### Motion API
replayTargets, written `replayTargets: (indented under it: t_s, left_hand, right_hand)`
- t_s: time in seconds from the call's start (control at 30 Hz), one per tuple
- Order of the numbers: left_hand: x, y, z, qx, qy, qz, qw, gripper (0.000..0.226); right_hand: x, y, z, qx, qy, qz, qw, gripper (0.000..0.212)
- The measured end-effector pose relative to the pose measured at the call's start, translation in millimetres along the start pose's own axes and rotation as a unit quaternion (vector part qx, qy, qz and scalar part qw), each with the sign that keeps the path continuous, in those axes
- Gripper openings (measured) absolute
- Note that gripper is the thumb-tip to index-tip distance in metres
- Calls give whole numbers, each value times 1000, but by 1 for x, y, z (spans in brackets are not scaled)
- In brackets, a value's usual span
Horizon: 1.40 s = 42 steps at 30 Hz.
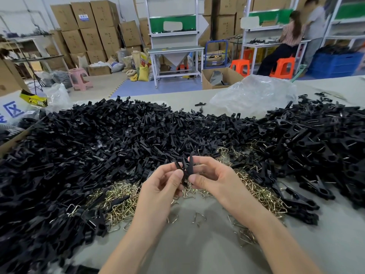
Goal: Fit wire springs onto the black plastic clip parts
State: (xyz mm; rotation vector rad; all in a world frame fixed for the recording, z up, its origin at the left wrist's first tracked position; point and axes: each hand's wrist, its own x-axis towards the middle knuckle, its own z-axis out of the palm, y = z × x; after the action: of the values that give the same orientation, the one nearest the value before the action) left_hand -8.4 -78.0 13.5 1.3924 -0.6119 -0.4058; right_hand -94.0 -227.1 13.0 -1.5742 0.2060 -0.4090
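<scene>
**Inspector:** Head view, the only one. Where is the work piece?

**Recorder:** Two black clip parts [185, 168] are held above the surface [197, 246], in the middle of the picture. They are crossed in a narrow V with the tips pointing up. The left hand [158, 187] pinches them from its side between thumb and fingers. The right hand [214, 177] pinches from the other side, thumb in front. Neither hand is spread.

**Inspector:** Is a spring on?

**Recorder:** Cannot confirm. A bent wire shows just below the held parts, but I cannot tell whether it is in the grip or lying in the heap behind.

**Inspector:** Stock?

**Recorder:** The loose wire springs [122, 196] lie in a band under and beside both hands. The heap of bare black parts [94, 139] fills the left and far side. The clips with wire showing [316, 147] are piled to the right. A crumpled plastic bag [250, 91] sits beyond them.

**Inspector:** Step in hand?

**Recorder:** By my judgement, the two halves are being mated and lined up before a spring is fitted.

**Inspector:** Next move?

**Recorder:** Probably keep the halves aligned with one hand and bring a spring over them with the other. The wire has to seat squarely. If the grip slackens, the halves are likely to slip apart.
</scene>
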Motion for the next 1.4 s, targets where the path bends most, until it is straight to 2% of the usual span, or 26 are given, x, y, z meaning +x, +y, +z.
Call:
replayTargets:
  t_s: [0.13, 0.37, 0.8, 0.93, 1.17, 1.23, 1.3, 1.4]
  left_hand:
    - [1, -3, 3, -25, 22, -19, 999, 12]
    - [2, -1, 3, -13, 35, 3, 999, 10]
    - [1, -4, 1, -7, 26, -24, 999, 12]
    - [-1, -3, 2, -26, 23, -38, 999, 15]
    - [2, -2, 3, -39, 14, -34, 999, 32]
    - [-1, -3, 4, 25, 2, -3, 1000, 34]
    - [-8, -10, 7, 187, -18, 71, 980, 35]
    - [-24, -18, 22, 404, -126, 164, 891, 45]
  right_hand:
    - [-1, -1, 1, -6, -10, -4, 1000, 39]
    - [-1, -1, 2, 6, -9, -13, 1000, 39]
    - [-1, 0, 2, -8, -8, -28, 1000, 35]
    - [0, 3, 3, -44, -2, -42, 998, 34]
    - [0, 3, 0, -6, -18, -53, 998, 23]
    - [0, 0, -2, -26, 13, -63, 998, 23]
    - [1, -2, -7, -55, 89, -74, 992, 26]
    - [3, -5, -21, -24, 201, -91, 975, 30]
